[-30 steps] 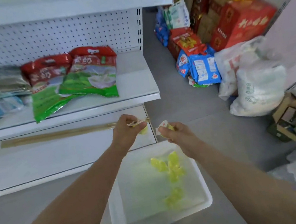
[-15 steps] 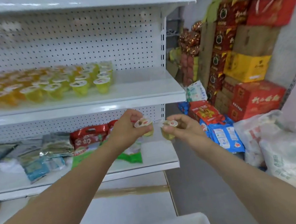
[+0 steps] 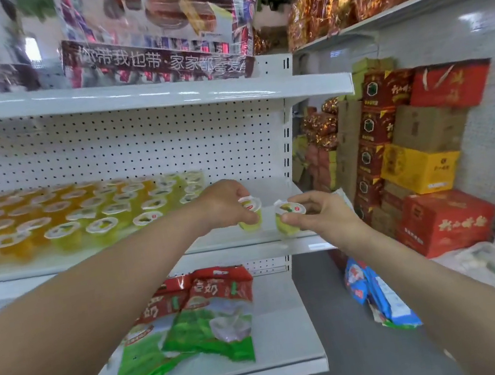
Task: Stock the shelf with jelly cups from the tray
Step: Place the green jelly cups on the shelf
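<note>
My left hand (image 3: 224, 202) pinches a yellow-green jelly cup (image 3: 251, 216) with a white lid, low over the right end of the white shelf (image 3: 272, 188). Just to its right, my right hand (image 3: 321, 213) holds a second yellow-green jelly cup (image 3: 287, 219) at the shelf's front edge. Whether either cup touches the shelf board I cannot tell. Rows of orange and yellow jelly cups (image 3: 59, 217) fill the left and middle of that shelf. The tray is out of view.
A shelf above carries boxed snacks (image 3: 156, 26). Green and red bags (image 3: 195, 318) lie on the shelf below. Stacked red, yellow and brown cartons (image 3: 414, 161) and blue packs (image 3: 376, 293) stand on the floor to the right.
The view tilted upward, so the tray dropped out of sight. Both hands rose from the tray with a cup each and reached the right end of the jelly shelf.
</note>
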### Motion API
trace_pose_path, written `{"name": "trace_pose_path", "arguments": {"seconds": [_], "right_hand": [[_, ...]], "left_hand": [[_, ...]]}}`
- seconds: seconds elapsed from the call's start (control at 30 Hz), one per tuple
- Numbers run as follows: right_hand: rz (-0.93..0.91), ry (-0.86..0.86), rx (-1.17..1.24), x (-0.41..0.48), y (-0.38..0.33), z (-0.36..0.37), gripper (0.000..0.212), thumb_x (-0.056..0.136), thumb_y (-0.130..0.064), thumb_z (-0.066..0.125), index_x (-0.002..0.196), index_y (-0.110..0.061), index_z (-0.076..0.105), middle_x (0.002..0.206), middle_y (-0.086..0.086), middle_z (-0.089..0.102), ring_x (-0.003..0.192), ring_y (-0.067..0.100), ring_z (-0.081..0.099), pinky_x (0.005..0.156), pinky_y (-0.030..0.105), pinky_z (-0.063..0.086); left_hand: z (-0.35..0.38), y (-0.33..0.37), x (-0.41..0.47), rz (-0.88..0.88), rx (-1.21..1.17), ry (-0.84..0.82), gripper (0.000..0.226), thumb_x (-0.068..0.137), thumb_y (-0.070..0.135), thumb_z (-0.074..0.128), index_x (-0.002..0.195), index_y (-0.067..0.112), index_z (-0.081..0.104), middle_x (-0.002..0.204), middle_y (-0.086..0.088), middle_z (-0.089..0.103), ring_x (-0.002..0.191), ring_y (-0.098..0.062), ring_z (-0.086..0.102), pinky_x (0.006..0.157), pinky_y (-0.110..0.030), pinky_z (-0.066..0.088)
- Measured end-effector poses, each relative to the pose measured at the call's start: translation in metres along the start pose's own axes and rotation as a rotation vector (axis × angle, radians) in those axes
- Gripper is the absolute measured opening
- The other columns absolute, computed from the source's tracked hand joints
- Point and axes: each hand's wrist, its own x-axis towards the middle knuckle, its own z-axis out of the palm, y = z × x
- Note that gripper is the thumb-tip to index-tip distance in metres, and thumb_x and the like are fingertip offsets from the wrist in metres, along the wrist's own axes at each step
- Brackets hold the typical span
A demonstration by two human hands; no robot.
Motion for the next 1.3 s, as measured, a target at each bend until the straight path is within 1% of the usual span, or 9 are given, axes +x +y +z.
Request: {"name": "trace_pose_path", "arguments": {"seconds": [0.13,0.23,0.47,0.6,0.9,0.93,0.97,1.0,1.3], "right_hand": [[-0.021,0.019,-0.138,0.054,-0.007,-0.001,0.048,0.066,-0.032,0.09,0.107,-0.017,0.07,0.096,0.001,0.074,0.089,0.017,0.07,0.087,0.037,0.057],[0.008,-0.012,-0.223,0.089,-0.013,0.003,0.052,0.064,-0.033,0.09,0.109,-0.017,0.068,0.1,0.0,0.072,0.09,0.013,0.068,0.082,0.03,0.057],[0.086,-0.05,-0.285,0.168,-0.017,0.022,0.045,0.073,-0.022,0.086,0.111,-0.011,0.067,0.103,0.003,0.067,0.087,0.017,0.065,0.083,0.025,0.056],[0.129,-0.027,-0.304,0.21,-0.007,0.036,0.046,0.071,-0.023,0.087,0.11,-0.014,0.063,0.106,0.002,0.066,0.093,0.023,0.069,0.088,0.035,0.058],[0.193,0.042,-0.258,0.267,0.029,0.062,0.061,0.073,-0.015,0.086,0.124,-0.015,0.052,0.119,0.01,0.061,0.089,0.023,0.062,0.071,0.025,0.055],[0.198,0.058,-0.266,0.273,0.032,0.065,0.062,0.072,-0.015,0.086,0.124,-0.016,0.052,0.119,0.01,0.061,0.093,0.023,0.063,0.071,0.025,0.056],[0.198,0.069,-0.295,0.278,0.035,0.069,0.063,0.072,-0.017,0.087,0.124,-0.017,0.051,0.12,0.009,0.061,0.097,0.023,0.063,0.073,0.026,0.056],[0.199,0.074,-0.337,0.283,0.038,0.072,0.064,0.072,-0.019,0.087,0.125,-0.018,0.051,0.12,0.007,0.061,0.101,0.023,0.063,0.078,0.028,0.057],[0.197,0.115,-0.384,0.312,0.047,0.087,0.062,0.076,-0.021,0.084,0.128,-0.016,0.05,0.119,0.001,0.059,0.093,0.014,0.061,0.084,0.027,0.052]], "left_hand": [[-0.025,0.006,0.042,-0.023,0.083,-0.087,0.035,0.073,0.01,0.08,0.105,0.005,0.068,0.094,-0.006,0.062,0.074,-0.017,0.058,0.069,-0.023,0.052],[-0.042,0.009,0.077,-0.036,0.172,-0.083,0.039,0.076,0.012,0.078,0.112,0.006,0.064,0.09,-0.003,0.057,0.065,-0.013,0.056,0.049,-0.014,0.044],[-0.066,-0.014,0.166,-0.038,0.422,-0.144,0.06,0.073,0.034,0.084,0.123,0.011,0.059,0.12,-0.006,0.063,0.106,-0.024,0.062,0.091,-0.037,0.053],[-0.065,-0.034,0.205,0.0,0.532,-0.148,0.064,0.074,0.038,0.083,0.126,0.008,0.059,0.124,-0.005,0.059,0.11,-0.024,0.058,0.089,-0.032,0.05],[-0.065,-0.074,0.278,-0.028,0.664,-0.11,0.069,0.073,0.05,0.08,0.115,-0.001,0.061,0.11,-0.007,0.063,0.096,-0.023,0.06,0.091,-0.034,0.049],[-0.066,-0.077,0.282,-0.033,0.662,-0.106,0.066,0.074,0.05,0.079,0.11,-0.002,0.061,0.093,0.001,0.043,0.097,-0.024,0.06,0.092,-0.035,0.049],[-0.065,-0.081,0.288,-0.043,0.668,-0.105,0.071,0.074,0.051,0.079,0.117,-0.003,0.06,0.136,-0.012,0.045,0.102,-0.025,0.061,0.093,-0.035,0.048],[-0.064,-0.085,0.292,-0.051,0.669,-0.108,0.075,0.074,0.052,0.079,0.123,-0.001,0.059,0.117,-0.011,0.064,0.105,-0.026,0.061,0.091,-0.034,0.049],[-0.05,-0.104,0.323,-0.029,0.598,-0.058,0.078,0.068,0.055,0.081,0.115,-0.002,0.058,0.106,-0.01,0.064,0.104,-0.028,0.062,0.082,-0.033,0.048]]}}
